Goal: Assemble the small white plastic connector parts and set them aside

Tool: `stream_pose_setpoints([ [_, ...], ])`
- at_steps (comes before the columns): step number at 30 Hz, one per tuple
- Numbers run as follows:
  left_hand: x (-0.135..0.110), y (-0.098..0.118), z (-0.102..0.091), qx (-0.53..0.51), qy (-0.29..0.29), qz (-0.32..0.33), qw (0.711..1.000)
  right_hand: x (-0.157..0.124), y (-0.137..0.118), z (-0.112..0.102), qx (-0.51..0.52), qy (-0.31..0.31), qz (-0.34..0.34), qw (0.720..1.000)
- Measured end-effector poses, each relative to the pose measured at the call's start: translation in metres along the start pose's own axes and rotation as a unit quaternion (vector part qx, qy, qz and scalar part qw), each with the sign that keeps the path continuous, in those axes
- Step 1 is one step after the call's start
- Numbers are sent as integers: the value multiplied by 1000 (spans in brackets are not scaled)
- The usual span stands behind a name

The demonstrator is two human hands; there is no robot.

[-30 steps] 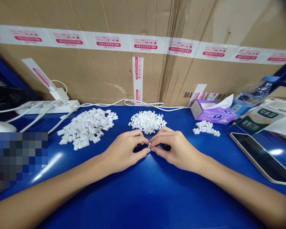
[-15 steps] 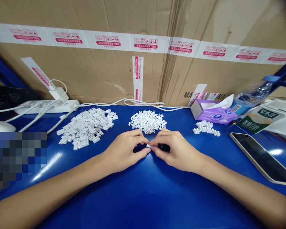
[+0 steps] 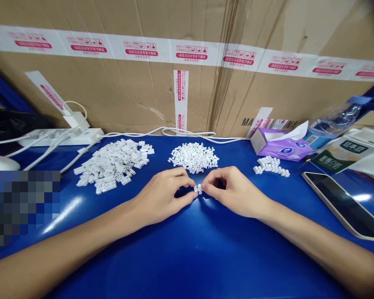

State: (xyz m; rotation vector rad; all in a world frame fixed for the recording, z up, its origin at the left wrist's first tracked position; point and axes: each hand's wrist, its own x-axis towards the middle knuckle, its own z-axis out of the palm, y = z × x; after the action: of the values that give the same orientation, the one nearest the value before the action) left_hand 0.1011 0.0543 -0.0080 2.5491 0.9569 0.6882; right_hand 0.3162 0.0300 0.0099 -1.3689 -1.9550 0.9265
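Observation:
Over the middle of the blue table, my left hand [image 3: 165,191] pinches a small white plastic piece [image 3: 198,189] between thumb and fingertips. From the other side my right hand [image 3: 237,191] closes thumb and forefinger on the right end of the same piece. The piece shows dark slots or marks on its front; finer detail is too small to tell. Just behind my hands is a heap of tiny white plastic parts [image 3: 193,157]. To the left lies a larger pile of flat white plastic pieces [image 3: 112,164]. A small group of white pieces [image 3: 271,166] sits to the right.
A purple tissue pack [image 3: 283,148], a plastic bottle [image 3: 333,120] and a green-and-white carton [image 3: 345,151] stand at the back right, near a phone [image 3: 345,203]. A power strip [image 3: 62,137] with white cables lies back left. Cardboard [image 3: 121,95] walls the rear.
My right hand has shifted slightly right and its fingers have changed grip, so more of the white piece shows between my hands. My left hand stays nearly in place.

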Motion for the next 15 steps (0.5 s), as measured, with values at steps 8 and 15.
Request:
stream_pose_setpoints([
  [8, -1, 0, 1, 1, 24, 8, 1000, -3, -5, 11, -26, 37, 8, 999],
  [15, -2, 1, 3, 4, 35, 17, 999, -2, -5, 11, -41, 34, 5, 999],
])
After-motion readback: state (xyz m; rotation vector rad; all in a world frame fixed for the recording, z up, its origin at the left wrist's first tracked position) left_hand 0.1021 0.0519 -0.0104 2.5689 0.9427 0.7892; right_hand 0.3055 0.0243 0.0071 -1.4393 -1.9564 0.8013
